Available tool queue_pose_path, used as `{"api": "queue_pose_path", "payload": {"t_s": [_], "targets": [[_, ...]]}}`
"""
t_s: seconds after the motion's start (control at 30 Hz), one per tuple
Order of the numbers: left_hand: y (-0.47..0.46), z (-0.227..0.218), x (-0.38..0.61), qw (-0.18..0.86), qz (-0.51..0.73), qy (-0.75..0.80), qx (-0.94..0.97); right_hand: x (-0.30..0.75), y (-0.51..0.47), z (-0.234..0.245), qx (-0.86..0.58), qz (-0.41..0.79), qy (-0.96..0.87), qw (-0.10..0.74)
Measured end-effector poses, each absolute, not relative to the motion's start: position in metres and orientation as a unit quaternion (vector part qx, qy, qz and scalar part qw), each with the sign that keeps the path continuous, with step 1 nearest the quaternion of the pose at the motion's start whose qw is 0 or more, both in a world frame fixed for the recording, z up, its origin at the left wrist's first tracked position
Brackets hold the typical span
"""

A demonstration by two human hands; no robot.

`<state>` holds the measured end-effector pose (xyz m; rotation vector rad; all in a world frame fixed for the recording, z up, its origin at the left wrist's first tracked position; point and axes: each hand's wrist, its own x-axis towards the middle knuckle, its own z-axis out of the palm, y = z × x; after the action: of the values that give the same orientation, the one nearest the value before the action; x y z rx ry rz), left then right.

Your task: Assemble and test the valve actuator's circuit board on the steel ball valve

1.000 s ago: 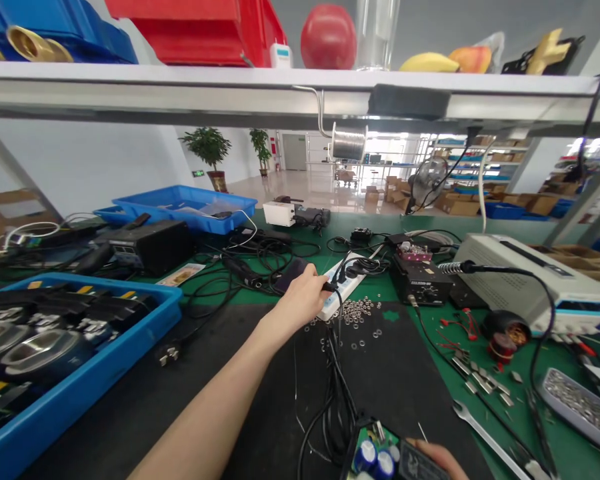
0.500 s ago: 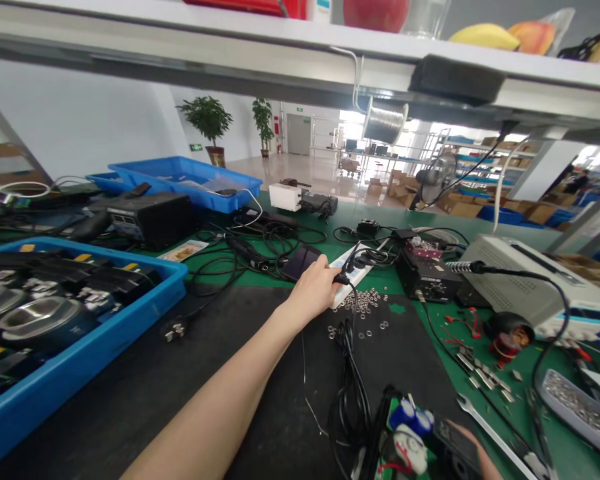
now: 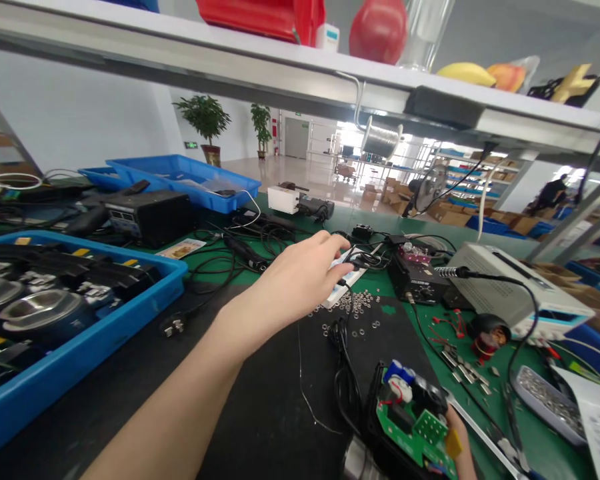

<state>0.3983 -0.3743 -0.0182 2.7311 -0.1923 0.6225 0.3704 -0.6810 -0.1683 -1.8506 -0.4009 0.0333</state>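
My left hand (image 3: 300,277) hovers over the near side of a white power strip (image 3: 334,295), with thumb and forefinger apart and nothing seen between them. Just below the thumb a black plug (image 3: 343,283) sits at the strip, and its cord (image 3: 347,367) runs down the black mat in loose loops. My right hand (image 3: 463,443), partly cut off at the bottom, grips the right edge of an opened black device with a green circuit board (image 3: 405,427). Blue capacitors and a red wire show on the board. Beneath it, a metal part (image 3: 357,460) pokes out.
Small metal rings (image 3: 357,303) lie scattered by the strip. A blue tray (image 3: 173,273) of device parts stands at left. A wrench (image 3: 485,433), soldering station (image 3: 420,277) and beige instrument (image 3: 520,287) occupy the right. A shelf (image 3: 280,63) crosses overhead.
My left hand has come off the plug at the power strip, and its fingers have spread. The device in my right hand has risen, so more of its circuit board shows.
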Motion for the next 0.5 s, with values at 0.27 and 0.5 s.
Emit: {"api": "queue_pose_path", "payload": {"t_s": [0.27, 0.5], "targets": [[-0.417, -0.027, 0.341, 0.378, -0.067, -0.3, 0.873, 0.392, -0.655, -0.173, -0.769, 0.031, -0.185, 0.611], [-0.429, -0.052, 0.354, 0.404, -0.161, -0.247, 0.866, 0.377, -0.662, -0.208, -0.799, -0.032, -0.235, 0.553]]}}
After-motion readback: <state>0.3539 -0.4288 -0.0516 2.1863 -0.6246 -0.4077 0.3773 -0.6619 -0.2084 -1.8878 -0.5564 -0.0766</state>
